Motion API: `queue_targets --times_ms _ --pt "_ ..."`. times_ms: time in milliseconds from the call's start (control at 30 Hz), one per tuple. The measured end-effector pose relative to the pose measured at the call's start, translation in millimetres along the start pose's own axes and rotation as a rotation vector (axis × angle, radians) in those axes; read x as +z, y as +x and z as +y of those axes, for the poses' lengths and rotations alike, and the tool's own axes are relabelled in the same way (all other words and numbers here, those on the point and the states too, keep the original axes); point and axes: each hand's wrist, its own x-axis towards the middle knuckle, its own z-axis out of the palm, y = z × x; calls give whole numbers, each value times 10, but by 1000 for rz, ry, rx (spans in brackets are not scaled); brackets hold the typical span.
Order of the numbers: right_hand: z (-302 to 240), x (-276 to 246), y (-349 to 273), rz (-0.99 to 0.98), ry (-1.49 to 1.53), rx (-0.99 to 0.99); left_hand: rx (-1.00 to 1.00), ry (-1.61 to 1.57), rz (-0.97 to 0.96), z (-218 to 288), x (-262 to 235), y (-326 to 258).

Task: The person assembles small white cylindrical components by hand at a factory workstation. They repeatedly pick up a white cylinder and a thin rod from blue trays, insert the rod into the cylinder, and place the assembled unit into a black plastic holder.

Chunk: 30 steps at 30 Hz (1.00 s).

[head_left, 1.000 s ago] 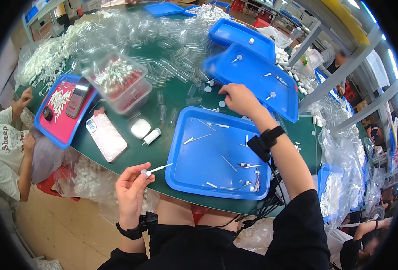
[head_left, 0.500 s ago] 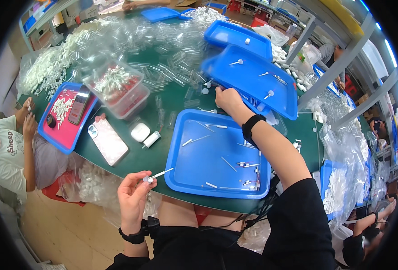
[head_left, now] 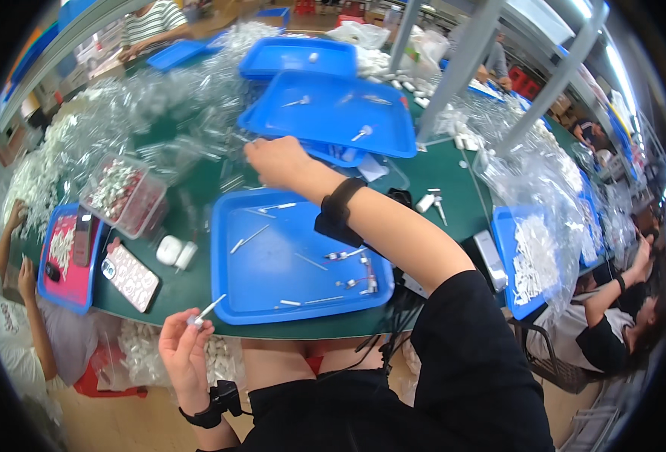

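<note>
My left hand (head_left: 184, 343) is raised at the table's near edge, left of a blue tray (head_left: 272, 282). Its fingertips pinch a thin white stick-like part (head_left: 212, 306) with a wider base, tilted up to the right. My right hand (head_left: 278, 162) reaches across the tray's far edge, beside a stack of blue trays (head_left: 325, 124). The fingers there are curled and partly blurred; anything between them is hidden. In the near tray lie thin clear tubes, a white rod (head_left: 289, 303) and several small parts with wires (head_left: 367, 282).
Clear plastic tubes (head_left: 174, 151) and white pieces are heaped across the table's far left. Left of the tray are a white earphone case (head_left: 169, 250), a phone in a patterned case (head_left: 131, 277) and a clear box of small parts (head_left: 125, 192). Other people sit left and right.
The view has swung right, so the table appears further left. My right hand has shifted left along the tray's far edge. My left hand still holds the white stick-like part.
</note>
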Motion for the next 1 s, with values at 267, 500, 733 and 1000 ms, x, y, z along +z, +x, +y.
queue_targets --times_ms 267,500,733,1000 --pt "822 -1173 -1029 -563 558 423 603 311 399 -347 115 310" --pt "3126 -283 -2604 -152 46 827 716 504 550 -629 321 518" --pt "3348 165 -2615 -107 90 1231 661 568 586 -628 233 502" --pt "2915 -253 -2515 -77 -36 1006 621 532 535 -567 184 482"
